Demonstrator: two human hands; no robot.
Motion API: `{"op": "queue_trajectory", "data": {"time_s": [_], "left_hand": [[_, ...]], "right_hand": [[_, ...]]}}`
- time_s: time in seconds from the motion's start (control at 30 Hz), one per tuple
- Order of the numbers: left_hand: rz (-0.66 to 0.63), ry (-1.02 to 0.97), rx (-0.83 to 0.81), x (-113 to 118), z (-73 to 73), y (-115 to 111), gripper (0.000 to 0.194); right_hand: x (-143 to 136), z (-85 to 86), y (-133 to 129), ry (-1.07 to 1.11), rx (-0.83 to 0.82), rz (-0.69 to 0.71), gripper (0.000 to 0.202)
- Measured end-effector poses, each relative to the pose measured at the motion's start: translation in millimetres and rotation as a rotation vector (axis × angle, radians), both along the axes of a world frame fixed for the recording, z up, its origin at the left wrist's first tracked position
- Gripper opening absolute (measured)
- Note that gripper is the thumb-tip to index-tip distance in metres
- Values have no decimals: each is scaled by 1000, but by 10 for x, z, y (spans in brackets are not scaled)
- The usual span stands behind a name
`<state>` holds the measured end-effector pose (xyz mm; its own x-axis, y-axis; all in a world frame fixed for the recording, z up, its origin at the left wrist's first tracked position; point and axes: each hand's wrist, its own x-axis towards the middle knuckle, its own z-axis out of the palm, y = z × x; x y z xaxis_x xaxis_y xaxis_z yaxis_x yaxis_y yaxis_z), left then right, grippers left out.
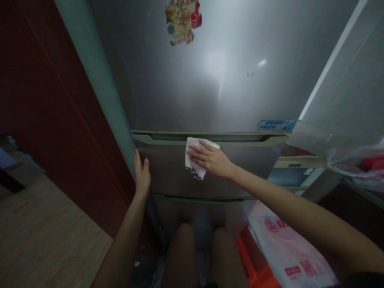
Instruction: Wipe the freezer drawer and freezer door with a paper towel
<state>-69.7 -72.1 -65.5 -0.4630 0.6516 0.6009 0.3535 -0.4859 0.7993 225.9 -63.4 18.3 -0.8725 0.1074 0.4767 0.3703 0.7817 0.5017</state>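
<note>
A silver refrigerator (pixel 168 92) with stacked doors fills the middle of the view. My right hand (pixel 214 160) lies with spread fingers on a white cloth (pixel 195 164), pressing it flat against the top of the middle door (pixel 168 172), just below the recessed handle. The cloth's lower edge is frayed. At the left edge of the same door, my left hand (pixel 142 174) rests against the side, fingers pointing up and thumb apart, with nothing in it.
A dark red wooden door (pixel 60 120) stands at the left. At the lower right are an orange container (pixel 255 260) and a white plastic bag (pixel 288 244) with red print. A clear bag (pixel 354 164) hangs at the right. My knees are close to the lowest door.
</note>
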Motion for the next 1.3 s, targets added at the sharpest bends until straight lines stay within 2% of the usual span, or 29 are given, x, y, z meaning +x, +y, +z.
{"op": "queue_trajectory", "data": {"time_s": [0.03,0.1,0.17,0.27,0.37,0.43,0.5,0.57,0.63,0.7,0.77,0.9,0.97,1.0,1.07,1.13,1.2,1.3], "left_hand": [[4,-1,2,3,1,0,60],[9,2,6,3,2,0,60],[0,-1,5,-6,0,-1,60],[-41,-26,-5,-29,-1,-6,61],[-93,-55,-11,-48,1,-11,64],[-128,-71,-8,-58,2,-9,66],[-157,-85,-1,-65,2,-4,67],[-173,-96,3,-70,-2,3,68],[-171,-93,3,-74,-11,15,69],[-153,-71,12,-80,-27,31,69],[-128,-33,25,-90,-49,53,70],[-98,25,40,-116,-88,91,70],[-93,31,41,-126,-99,100,71],[-92,32,39,-129,-104,102,71],[-90,36,39,-134,-113,106,72],[-86,47,44,-138,-123,111,73],[-78,57,51,-140,-132,115,73],[-70,66,50,-140,-134,112,73]], "right_hand": [[-25,13,2,30,8,-13,31],[-92,-123,-13,91,8,-37,32],[-177,-425,-55,156,-16,-58,32],[-292,-1030,-142,206,-66,-75,30],[-310,-1611,-193,163,-88,-65,28],[-238,-1886,-190,82,-110,-53,27],[-116,-2021,-164,-40,-129,-15,27],[15,-2003,-130,-163,-148,25,28],[115,-1841,-100,-249,-151,56,29],[169,-1559,-77,-289,-132,67,26],[193,-1192,-57,-287,-97,61,24],[236,-436,-35,-141,28,32,29],[248,-199,-43,-24,80,-17,31],[242,-147,-54,38,99,-34,32],[199,-190,-83,151,122,-53,33],[117,-424,-116,221,110,-59,33],[19,-807,-144,243,64,-64,32],[-96,-1495,-166,191,-51,-56,30]]}}
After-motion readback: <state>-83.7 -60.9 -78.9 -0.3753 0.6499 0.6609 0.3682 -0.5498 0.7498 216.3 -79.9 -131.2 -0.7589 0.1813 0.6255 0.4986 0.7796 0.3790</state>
